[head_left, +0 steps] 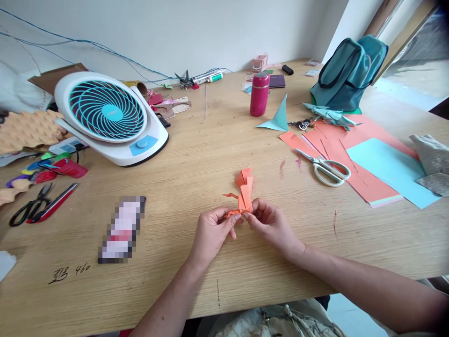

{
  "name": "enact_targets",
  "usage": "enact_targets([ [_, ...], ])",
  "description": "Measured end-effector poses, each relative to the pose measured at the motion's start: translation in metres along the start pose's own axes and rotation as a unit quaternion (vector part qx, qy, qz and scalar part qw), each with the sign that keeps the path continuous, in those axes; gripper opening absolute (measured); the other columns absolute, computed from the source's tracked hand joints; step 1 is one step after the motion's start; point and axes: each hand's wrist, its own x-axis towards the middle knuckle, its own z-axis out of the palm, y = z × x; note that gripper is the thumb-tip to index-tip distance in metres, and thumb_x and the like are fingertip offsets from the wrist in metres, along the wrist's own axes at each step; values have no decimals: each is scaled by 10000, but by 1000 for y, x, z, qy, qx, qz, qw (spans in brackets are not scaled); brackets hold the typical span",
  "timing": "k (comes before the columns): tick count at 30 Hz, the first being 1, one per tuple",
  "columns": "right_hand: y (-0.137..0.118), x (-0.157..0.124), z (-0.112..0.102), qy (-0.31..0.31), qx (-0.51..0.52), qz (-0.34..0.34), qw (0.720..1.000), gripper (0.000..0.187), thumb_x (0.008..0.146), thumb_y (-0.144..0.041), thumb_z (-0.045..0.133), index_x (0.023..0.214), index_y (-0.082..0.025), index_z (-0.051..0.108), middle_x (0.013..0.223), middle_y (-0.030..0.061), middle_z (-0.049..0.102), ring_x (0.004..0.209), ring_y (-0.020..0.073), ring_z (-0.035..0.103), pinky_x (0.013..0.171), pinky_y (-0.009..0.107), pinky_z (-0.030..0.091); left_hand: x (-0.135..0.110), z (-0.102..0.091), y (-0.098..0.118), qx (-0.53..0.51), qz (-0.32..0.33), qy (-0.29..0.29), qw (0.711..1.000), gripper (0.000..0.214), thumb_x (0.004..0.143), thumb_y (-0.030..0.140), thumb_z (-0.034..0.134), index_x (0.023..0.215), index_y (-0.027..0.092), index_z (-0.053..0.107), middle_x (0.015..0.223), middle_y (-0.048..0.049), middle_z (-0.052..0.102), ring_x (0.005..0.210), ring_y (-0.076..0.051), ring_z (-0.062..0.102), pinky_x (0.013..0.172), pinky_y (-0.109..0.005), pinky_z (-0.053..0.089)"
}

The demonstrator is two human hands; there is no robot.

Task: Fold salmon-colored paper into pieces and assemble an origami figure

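An orange origami figure (245, 192) of folded paper stands up between my two hands, just above the wooden table. It has a wide folded flap at its top and a thin point sticking out to the left. My left hand (216, 229) pinches its lower left part between thumb and fingers. At the lower right, my right hand (271, 224) pinches the same figure, the two thumbs nearly touching. The folds under my fingertips are hidden.
White-handled scissors (329, 171) lie on orange paper sheets (372, 182) at right, beside a blue sheet (389, 168). A pink thermos (259, 94), blue folded paper (277, 117) and teal bag (351, 75) stand behind. Left are a fan (112, 117), a phone (122, 229) and a red cutter (52, 203).
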Motion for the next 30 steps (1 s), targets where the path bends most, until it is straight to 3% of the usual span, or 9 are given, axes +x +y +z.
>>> enact_targets([
  [5,-1,-4,-1,7,-96,-52,994,297,868,-445,679,743,-217,535,670,-6,557,595,128,477,534,261,372,-3,2,6,26,8,18,999,213,809,366,723,800,158,765,571,2,660,480,-125,591,527,-231,461],
  [8,-5,-6,-1,6,-130,-72,989,245,867,-373,668,736,-216,532,674,-4,559,595,125,480,527,253,363,-3,2,4,27,25,22,999,199,824,344,700,824,155,761,658,-14,700,472,-112,592,507,-222,465],
  [15,-4,-6,0,12,-135,-74,988,236,847,-356,669,726,-224,515,674,2,553,598,131,479,523,250,373,-1,1,-1,12,20,-10,1000,217,841,339,692,906,141,753,697,-12,695,468,-93,593,481,-197,435],
  [21,-5,-6,-1,10,-133,-64,989,239,852,-356,658,719,-223,511,650,-8,537,577,124,464,511,246,363,-5,7,1,29,34,2,999,218,853,341,692,905,136,744,772,-35,728,463,-85,582,483,-200,451],
  [30,7,-3,-2,-4,-105,-43,993,246,881,-416,640,781,-203,565,704,17,604,613,138,522,565,270,421,-6,8,-6,46,64,28,996,175,894,293,634,861,148,725,578,32,616,438,-86,560,497,-190,439],
])
